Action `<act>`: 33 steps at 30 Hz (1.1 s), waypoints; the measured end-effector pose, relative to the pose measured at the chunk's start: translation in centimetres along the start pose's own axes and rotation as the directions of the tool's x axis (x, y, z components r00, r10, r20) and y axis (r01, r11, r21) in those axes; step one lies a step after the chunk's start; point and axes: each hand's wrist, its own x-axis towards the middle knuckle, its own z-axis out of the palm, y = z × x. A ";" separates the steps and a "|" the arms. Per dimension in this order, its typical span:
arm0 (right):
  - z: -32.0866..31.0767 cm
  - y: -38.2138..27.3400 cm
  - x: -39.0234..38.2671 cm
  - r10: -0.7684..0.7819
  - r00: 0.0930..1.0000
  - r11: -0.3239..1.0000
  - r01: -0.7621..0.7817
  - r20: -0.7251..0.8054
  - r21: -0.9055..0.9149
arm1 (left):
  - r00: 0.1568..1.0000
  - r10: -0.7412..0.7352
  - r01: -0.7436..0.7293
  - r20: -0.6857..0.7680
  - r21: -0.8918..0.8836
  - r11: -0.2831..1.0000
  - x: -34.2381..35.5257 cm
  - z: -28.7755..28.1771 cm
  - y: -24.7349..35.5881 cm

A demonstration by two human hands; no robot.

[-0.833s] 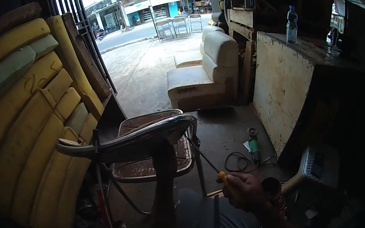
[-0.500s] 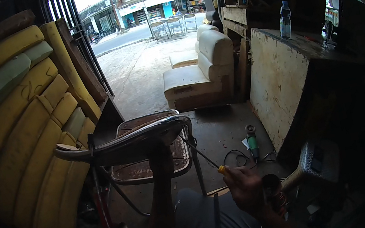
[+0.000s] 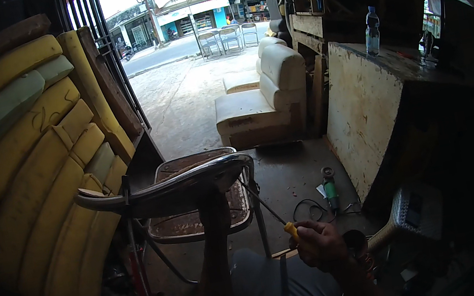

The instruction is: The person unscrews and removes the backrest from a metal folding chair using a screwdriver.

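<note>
A metal folding chair [image 3: 165, 189] with a curved chrome-edged backrest and a worn brown seat stands before me. My right hand [image 3: 320, 244] is closed round the yellow handle of a screwdriver [image 3: 290, 228]. Its shaft slants up and left, with the tip at the right end of the backrest. My left hand [image 3: 214, 209] reaches up to the underside of the backrest, deep in shadow. Its fingers are hidden there, so their grip does not show.
Yellow foam pads [image 3: 34, 184] are stacked along the left wall. A green angle grinder [image 3: 330, 188] with its cord lies on the floor at right, near a worn cabinet [image 3: 363, 107] bearing a plastic bottle [image 3: 371, 32]. Cream seats [image 3: 248, 105] stand ahead.
The view has shifted slightly, so the whole scene sits a little lower. My right hand has turned somewhat on the screwdriver handle. The left hand stays under the backrest.
</note>
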 end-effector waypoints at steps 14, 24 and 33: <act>0.7 -0.5 -0.6 -0.039 0.999 0.998 0.040 0.019 -0.041 | 0.998 -0.049 0.047 -0.038 -0.059 0.997 0.6 -0.3 2.5; 1.5 1.4 -0.5 -0.647 0.763 0.485 0.412 0.001 -0.772 | 0.971 0.237 -0.197 -0.016 0.503 0.841 2.7 -4.7 7.6; 0.7 1.1 0.0 -0.800 0.451 -0.167 0.466 0.396 -0.869 | 0.996 -0.082 0.072 -0.040 -0.219 0.973 0.7 -0.4 2.5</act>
